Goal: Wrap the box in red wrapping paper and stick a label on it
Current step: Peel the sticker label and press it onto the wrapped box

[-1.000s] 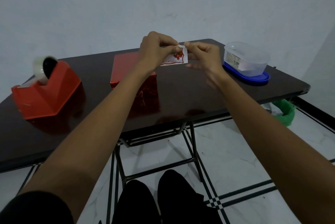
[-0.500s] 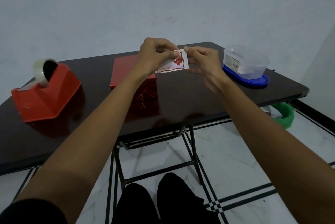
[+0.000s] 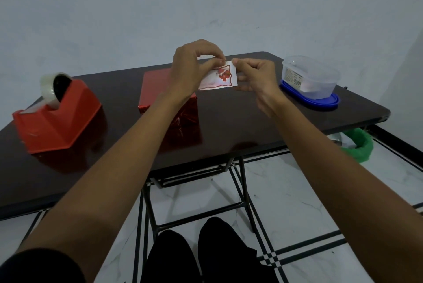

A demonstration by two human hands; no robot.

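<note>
Nearest the camera, a pair of knees in black cloth (image 3: 206, 255) sits over a white marble-patterned floor with black lines (image 3: 286, 202). The thin black metal folding frame (image 3: 242, 182) stands just beyond them. Both bare forearms reach forward over the near edge of the glossy dark brown tabletop (image 3: 240, 122).

A wide strip of bare surface runs along that near edge, and more lies open to the right of centre. At the left, a red plastic tape dispenser (image 3: 59, 118) sits near the front left edge. Its roll of clear tape (image 3: 49, 87) stands up at the back.

The rectangular box wrapped in shiny red paper (image 3: 158, 86) rests on the table left of centre, partly hidden by the left forearm. It stands well apart from the dispenser.

Above the table, just right of the box and clear of it, both hands hold a small white label with a red picture (image 3: 219, 78). The left hand (image 3: 192, 70) has its fingers curled and pinches the label's upper edge. Whether it grips one layer or two is too small to tell. The right hand (image 3: 256, 76) pinches the right edge between thumb and curled fingers.

Farther right, a clear plastic tub (image 3: 313, 76) sits on a blue lid (image 3: 320, 102) near the table's right edge. A green plastic bag (image 3: 359, 145) lies on the floor below that corner. A pale plain wall (image 3: 206, 8) stands behind the far edge.
</note>
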